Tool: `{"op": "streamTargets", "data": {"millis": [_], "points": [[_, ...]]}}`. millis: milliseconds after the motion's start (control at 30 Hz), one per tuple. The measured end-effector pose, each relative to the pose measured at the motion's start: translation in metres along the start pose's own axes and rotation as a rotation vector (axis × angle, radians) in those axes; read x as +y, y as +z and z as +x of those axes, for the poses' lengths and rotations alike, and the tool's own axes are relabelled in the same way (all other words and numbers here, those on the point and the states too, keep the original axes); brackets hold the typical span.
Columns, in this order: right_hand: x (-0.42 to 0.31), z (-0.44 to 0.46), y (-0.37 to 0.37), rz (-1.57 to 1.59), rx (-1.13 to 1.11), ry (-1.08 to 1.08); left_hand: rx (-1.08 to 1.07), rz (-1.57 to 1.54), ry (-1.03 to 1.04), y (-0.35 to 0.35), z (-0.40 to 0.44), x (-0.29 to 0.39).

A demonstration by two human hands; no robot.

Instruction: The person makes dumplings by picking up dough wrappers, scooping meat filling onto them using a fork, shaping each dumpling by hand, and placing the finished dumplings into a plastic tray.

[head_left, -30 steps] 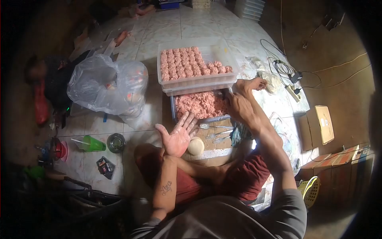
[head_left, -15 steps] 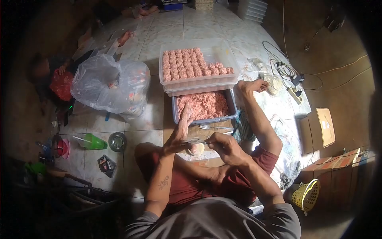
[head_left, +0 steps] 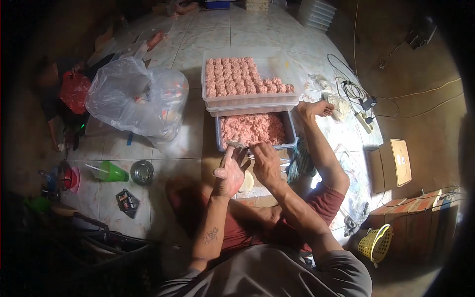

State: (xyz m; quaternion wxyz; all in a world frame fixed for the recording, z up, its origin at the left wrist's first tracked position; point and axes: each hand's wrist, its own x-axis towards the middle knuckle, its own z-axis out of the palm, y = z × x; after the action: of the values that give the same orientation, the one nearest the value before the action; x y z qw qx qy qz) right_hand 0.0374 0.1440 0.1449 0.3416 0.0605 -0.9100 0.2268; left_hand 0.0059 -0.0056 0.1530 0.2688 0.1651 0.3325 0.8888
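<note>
My left hand (head_left: 229, 174) is palm up with its fingers apart, at the near edge of a grey tub (head_left: 292, 129) of pink minced meat (head_left: 252, 128). Beside it, my right hand (head_left: 265, 162) is closed around a metal utensil (head_left: 234, 144), mostly hidden, whose end lies at my left fingertips. Behind the tub, a clear plastic box (head_left: 257, 103) holds rows of meat balls (head_left: 230, 76), and its right rear part shows bare plastic. A round pale object (head_left: 246, 181) sits under my hands, partly covered.
Left of the tub stands a large clear plastic bag (head_left: 116, 99). Nearer are a green cup (head_left: 115, 172), a glass bowl (head_left: 142, 172) and a small dark box (head_left: 127, 203). Cables (head_left: 352, 89), a cardboard box (head_left: 401, 162) and a yellow basket (head_left: 376, 243) are at right. Another person sits far left.
Both hands have moved forward to the tub's near edge. The utensil has gone from above my left palm to my left fingertips. A second ago my right hand was at the tub's right side.
</note>
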Motion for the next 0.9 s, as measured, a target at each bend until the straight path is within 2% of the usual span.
{"op": "streamTargets", "data": {"millis": [33,100,133,167,233,300,367,433,500,533,567,600,633,667,700,767,800,833,900], "points": [[0.005,0.002,0.002,-0.049,0.048,-0.023,0.001,-0.005,0.000,-0.003,-0.004,-0.002],[0.018,0.011,-0.006,-0.149,-0.036,0.191,-0.029,-0.017,-0.074,-0.010,-0.013,0.000],[0.032,0.011,-0.007,-0.078,-0.013,0.250,-0.123,-0.083,-0.007,-0.013,-0.017,0.000],[0.047,0.010,-0.009,-0.011,0.011,0.313,-0.126,-0.089,-0.020,-0.019,-0.018,0.001],[0.063,0.013,-0.031,0.105,-0.007,0.458,0.014,0.009,0.000,-0.025,-0.016,0.001],[0.076,-0.008,-0.037,0.075,0.057,0.513,0.119,-0.039,-0.001,-0.029,-0.012,0.002],[0.100,-0.062,-0.031,-0.107,-0.046,0.416,0.390,0.255,-0.080,-0.032,-0.010,-0.006],[0.095,-0.103,-0.044,-0.083,0.001,0.475,0.341,0.307,-0.054,-0.034,-0.009,-0.002],[0.084,-0.117,-0.075,-0.034,-0.234,0.682,0.286,0.706,-0.288,-0.048,-0.017,-0.004],[0.076,-0.116,-0.083,-0.034,-0.240,0.691,0.284,0.906,-0.376,-0.044,-0.017,-0.009],[0.062,-0.105,-0.094,-0.041,-0.238,0.729,0.282,0.905,-0.387,-0.038,-0.018,-0.015],[0.058,-0.097,-0.100,-0.050,-0.234,0.759,0.087,1.213,-0.349,-0.034,-0.018,-0.021],[0.066,-0.095,-0.099,-0.052,-0.239,0.761,-0.120,1.510,-0.302,-0.031,-0.020,-0.024],[0.077,-0.091,-0.097,-0.069,-0.150,0.673,-0.239,1.781,-0.171,-0.047,-0.026,-0.044],[0.085,-0.085,-0.095,-0.084,-0.064,0.580,-0.230,1.776,-0.176,-0.062,-0.031,-0.061],[0.076,-0.062,-0.094,-0.207,-0.127,0.573,-0.378,2.106,-0.202,-0.092,-0.036,-0.087],[0.091,-0.072,-0.080,-0.114,-0.198,0.674,-0.309,2.095,0.003,-0.107,-0.038,-0.099],[0.110,-0.084,-0.061,-0.020,-0.269,0.775,-0.293,2.092,0.005,-0.117,-0.039,-0.108],[0.079,-0.070,-0.047,-0.019,-0.263,0.448,-0.151,1.757,-0.201,-0.108,-0.031,-0.097]]}}
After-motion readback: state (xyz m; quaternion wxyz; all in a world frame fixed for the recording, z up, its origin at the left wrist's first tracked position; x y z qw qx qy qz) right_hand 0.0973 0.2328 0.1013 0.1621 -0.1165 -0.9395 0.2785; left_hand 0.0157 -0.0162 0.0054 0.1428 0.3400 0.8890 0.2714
